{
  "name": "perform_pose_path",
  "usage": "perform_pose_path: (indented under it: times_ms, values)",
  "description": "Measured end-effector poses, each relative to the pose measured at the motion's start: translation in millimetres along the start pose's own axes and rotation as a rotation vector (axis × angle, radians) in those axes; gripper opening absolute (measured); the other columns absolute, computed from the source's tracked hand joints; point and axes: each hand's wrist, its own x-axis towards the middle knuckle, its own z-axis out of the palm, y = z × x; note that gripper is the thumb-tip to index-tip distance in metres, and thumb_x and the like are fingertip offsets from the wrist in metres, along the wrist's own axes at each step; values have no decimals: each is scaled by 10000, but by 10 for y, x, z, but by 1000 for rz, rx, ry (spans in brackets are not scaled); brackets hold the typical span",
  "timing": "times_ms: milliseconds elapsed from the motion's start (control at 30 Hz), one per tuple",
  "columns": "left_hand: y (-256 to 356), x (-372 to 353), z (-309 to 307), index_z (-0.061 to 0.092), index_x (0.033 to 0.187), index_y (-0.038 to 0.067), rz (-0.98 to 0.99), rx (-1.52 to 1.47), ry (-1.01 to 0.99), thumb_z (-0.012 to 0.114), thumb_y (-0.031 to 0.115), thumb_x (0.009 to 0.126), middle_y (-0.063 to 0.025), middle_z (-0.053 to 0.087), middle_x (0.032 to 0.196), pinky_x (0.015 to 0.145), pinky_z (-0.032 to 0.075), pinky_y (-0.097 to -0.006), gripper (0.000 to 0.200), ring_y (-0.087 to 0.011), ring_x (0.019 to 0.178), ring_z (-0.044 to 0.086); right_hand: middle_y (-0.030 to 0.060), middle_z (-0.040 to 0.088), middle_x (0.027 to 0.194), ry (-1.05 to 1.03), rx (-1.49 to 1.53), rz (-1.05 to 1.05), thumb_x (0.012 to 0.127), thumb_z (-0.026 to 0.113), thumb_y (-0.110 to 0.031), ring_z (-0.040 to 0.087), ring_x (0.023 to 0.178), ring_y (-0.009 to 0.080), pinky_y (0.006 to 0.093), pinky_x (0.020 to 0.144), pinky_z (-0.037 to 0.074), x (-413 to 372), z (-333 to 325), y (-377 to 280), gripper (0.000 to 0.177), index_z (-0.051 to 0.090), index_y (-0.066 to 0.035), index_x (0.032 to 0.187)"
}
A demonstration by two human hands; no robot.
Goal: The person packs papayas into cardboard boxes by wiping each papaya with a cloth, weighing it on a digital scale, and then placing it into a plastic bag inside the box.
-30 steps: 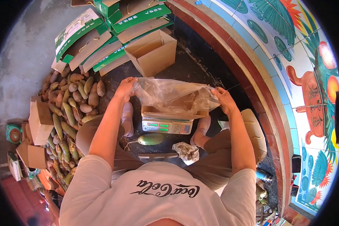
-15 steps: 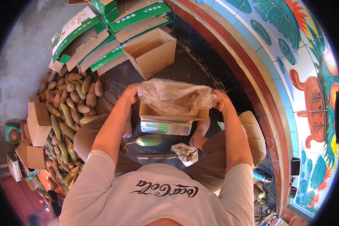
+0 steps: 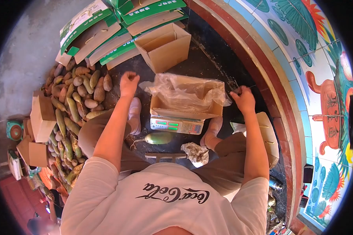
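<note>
A cardboard box [image 3: 184,111] stands on a digital scale [image 3: 176,124] with lit green displays. A clear plastic bag [image 3: 180,94] lines the box, its loose edges draped over the left and right rims. My left hand [image 3: 129,83] hovers left of the bag's corner, fingers loosely bent and nothing held. Just right of the bag, my right hand [image 3: 244,98] is also off it, with fingers slightly curled and apart. In front of the scale lies a green radish [image 3: 159,138] with a long root. A crumpled, dirty pale wrapping [image 3: 195,153] rests to its right.
A large heap of radishes and brownish tubers [image 3: 74,102] covers the floor at left. Behind the scale stand another open carton [image 3: 164,47] and stacked green-printed boxes [image 3: 145,17]. A tiled, painted wall [image 3: 302,78] curves along the right, with a raised ledge [image 3: 270,70] below it.
Both hands have let go of the bag and moved slightly outward, the left one also farther forward. The bag's edges now hang over the box rims. The whole view has shifted a little.
</note>
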Motion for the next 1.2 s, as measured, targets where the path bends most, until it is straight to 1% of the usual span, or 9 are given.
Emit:
perform_pose_path:
  times_ms: [67, 100, 167, 300, 400, 733, 800, 1000, 1200]
  values:
    - [520, -159, -67, 599, 902, 11, 472, 216, 52, 679, 148, 752, -126, 611, 904, 744, 490, -351, 219, -242, 838, 603, 141, 605, 923, 225, -115, -323, 733, 666, -198, 594, 838, 302, 377, 725, 480, -153, -170, -585, 244, 605, -31, 902]
    - [749, -299, -34, 601, 902, 15, 645, 231, -49, 698, 157, 724, -134, 602, 902, 757, 481, -366, 248, -270, 855, 595, 131, 589, 872, 131, 3, -400, 706, 663, -89, 579, 812, 324, 397, 707, 470, -204, -88, -731, 218, 610, -34, 911]
    - [944, -532, 115, 613, 869, 54, 953, 254, -293, 711, 188, 670, -118, 605, 890, 816, 425, -395, 259, -301, 886, 563, 131, 599, 914, 7, -64, -567, 731, 664, -171, 575, 893, 308, 387, 772, 458, -290, 136, -976, 224, 620, -51, 914]
    - [912, -778, 311, 594, 853, 58, 980, 458, -493, 726, 169, 639, -93, 588, 860, 844, 378, -395, 274, -281, 900, 538, 155, 605, 918, -103, -146, -557, 725, 686, -172, 587, 888, 309, 402, 776, 451, -319, 638, -1080, 229, 611, -43, 899]
    - [873, -789, 266, 560, 830, 67, 990, 542, -547, 735, 130, 622, -74, 550, 808, 824, 370, -399, 279, -265, 866, 521, 140, 600, 993, -501, -84, -279, 714, 683, -169, 536, 1014, 308, 380, 827, 434, -357, 380, -1186, 231, 580, -62, 892]
    - [761, -1210, -125, 537, 795, 83, 1183, 429, -515, 633, 79, 640, -63, 468, 755, 709, 414, -369, 182, -253, 775, 513, 87, 564, 895, 173, -306, -821, 671, 628, -50, 574, 839, 291, 387, 815, 438, -475, 279, -1101, 194, 548, -77, 846]
    - [709, -1261, -185, 520, 775, 86, 1199, 472, -530, 600, 89, 653, -65, 469, 764, 696, 419, -362, 145, -252, 778, 514, 87, 542, 879, -21, -390, -781, 674, 597, -30, 570, 829, 283, 379, 782, 452, -391, 398, -914, 179, 531, -71, 836]
    - [538, -1320, -279, 501, 747, 96, 1188, 571, -563, 540, 106, 688, -65, 484, 791, 692, 425, -353, 71, -245, 805, 518, 64, 493, 770, 55, -439, -853, 656, 559, -57, 556, 761, 241, 321, 653, 462, -797, -16, -900, 143, 505, -79, 787]
    - [386, -1344, -299, 539, 775, 95, 1168, 580, -580, 564, 105, 683, -65, 498, 810, 721, 431, -370, 96, -248, 825, 520, 69, 522, 789, -96, -431, -865, 653, 560, -87, 550, 756, 228, 328, 728, 450, -1145, -31, -545, 161, 524, -83, 810]
